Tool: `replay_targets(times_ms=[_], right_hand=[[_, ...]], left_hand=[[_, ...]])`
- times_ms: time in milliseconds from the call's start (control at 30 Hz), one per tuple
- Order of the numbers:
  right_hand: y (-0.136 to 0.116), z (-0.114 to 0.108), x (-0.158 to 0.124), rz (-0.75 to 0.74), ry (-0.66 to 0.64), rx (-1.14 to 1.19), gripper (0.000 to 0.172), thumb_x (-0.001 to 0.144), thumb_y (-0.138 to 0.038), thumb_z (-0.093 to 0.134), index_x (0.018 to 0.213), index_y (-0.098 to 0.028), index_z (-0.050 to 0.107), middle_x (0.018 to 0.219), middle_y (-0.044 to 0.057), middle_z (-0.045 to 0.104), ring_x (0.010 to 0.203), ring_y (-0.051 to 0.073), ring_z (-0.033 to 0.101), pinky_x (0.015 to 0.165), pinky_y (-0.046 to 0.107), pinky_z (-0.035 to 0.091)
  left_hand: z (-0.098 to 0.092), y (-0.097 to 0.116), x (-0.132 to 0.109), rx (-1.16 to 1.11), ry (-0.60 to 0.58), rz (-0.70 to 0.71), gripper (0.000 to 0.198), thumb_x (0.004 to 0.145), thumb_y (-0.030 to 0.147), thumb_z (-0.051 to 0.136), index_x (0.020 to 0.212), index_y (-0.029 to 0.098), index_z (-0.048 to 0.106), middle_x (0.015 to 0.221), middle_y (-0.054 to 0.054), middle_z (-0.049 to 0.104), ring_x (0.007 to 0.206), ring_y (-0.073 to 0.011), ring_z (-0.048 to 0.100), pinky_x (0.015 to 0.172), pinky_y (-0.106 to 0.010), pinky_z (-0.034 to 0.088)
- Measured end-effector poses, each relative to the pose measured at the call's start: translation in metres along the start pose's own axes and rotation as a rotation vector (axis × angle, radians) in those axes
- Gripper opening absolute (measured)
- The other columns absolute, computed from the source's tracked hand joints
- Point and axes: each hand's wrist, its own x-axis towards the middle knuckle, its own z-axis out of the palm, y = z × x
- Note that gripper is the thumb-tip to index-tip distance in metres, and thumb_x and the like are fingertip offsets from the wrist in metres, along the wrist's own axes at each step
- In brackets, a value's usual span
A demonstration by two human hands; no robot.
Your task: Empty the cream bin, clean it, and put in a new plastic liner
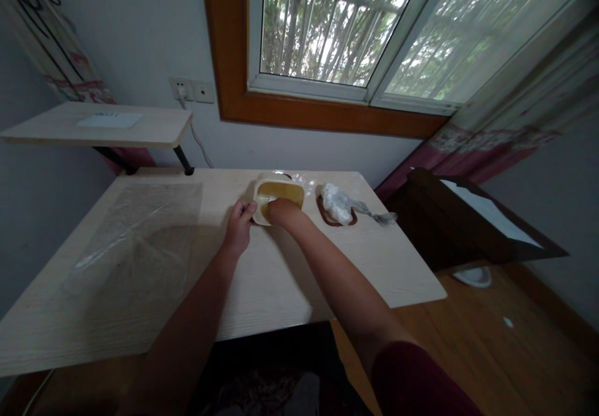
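Observation:
A shallow cream tray (281, 182) with a yellowish inside stands near the back of the pale table. My left hand (239, 222) is closed on its left edge, thumb on the rim. Inside the tray is my right hand (283, 211), its fingers curled down and mostly hidden. A small white patch shows by those fingertips; what it is I cannot make out. To the right, a bunched whitish plastic bag (337, 204) with a twisted end rests on a flat brown-edged piece (354, 217).
A clear plastic sheet (135, 241) covers the left part of the table (281, 291). A raised shelf (154, 128) with a paper (110, 120) stands at the back left. Right of the table is a dark piece of furniture (430, 216) holding a white sheet (486, 210).

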Motion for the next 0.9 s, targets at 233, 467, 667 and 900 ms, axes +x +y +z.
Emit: replay_targets(times_ms=[233,467,667,900], right_hand=[[-0.0040,-0.0062,0.0066,0.036,0.036,0.097,0.043,0.103,-0.024,0.041,0.129,-0.003,0.069,0.129,0.028,0.068,0.121,0.033,0.068,0.098,0.038,0.054],[-0.0047,-0.0031,0.0106,0.021,0.051,0.129,0.043,0.103,-0.025,0.041,0.129,-0.005,0.069,0.130,0.025,0.069,0.119,0.032,0.068,0.096,0.036,0.054],[-0.0048,-0.0026,0.0122,0.023,0.062,0.129,0.042,0.103,-0.026,0.043,0.127,-0.004,0.070,0.127,0.026,0.069,0.118,0.032,0.069,0.096,0.036,0.053],[-0.0057,-0.0012,0.0115,0.029,0.062,0.131,0.043,0.104,-0.027,0.041,0.130,-0.004,0.068,0.129,0.027,0.069,0.119,0.033,0.068,0.097,0.037,0.053]], left_hand=[[-0.0005,0.0031,0.0014,-0.075,0.048,-0.030,0.048,0.070,0.050,0.085,0.073,0.019,0.049,0.069,0.004,0.054,0.064,-0.0109,0.054,0.057,-0.021,0.044],[-0.0015,0.0004,0.0025,-0.066,0.074,0.025,0.045,0.073,0.048,0.083,0.071,0.019,0.049,0.068,0.003,0.054,0.062,-0.0104,0.052,0.056,-0.021,0.040],[-0.0028,0.0007,0.0036,-0.072,0.076,0.012,0.043,0.072,0.048,0.084,0.073,0.019,0.052,0.069,0.003,0.055,0.062,-0.0107,0.053,0.058,-0.022,0.043],[-0.0022,0.0006,0.0036,-0.063,0.101,0.015,0.045,0.070,0.049,0.085,0.072,0.019,0.051,0.066,0.004,0.052,0.060,-0.0105,0.051,0.054,-0.022,0.040]])
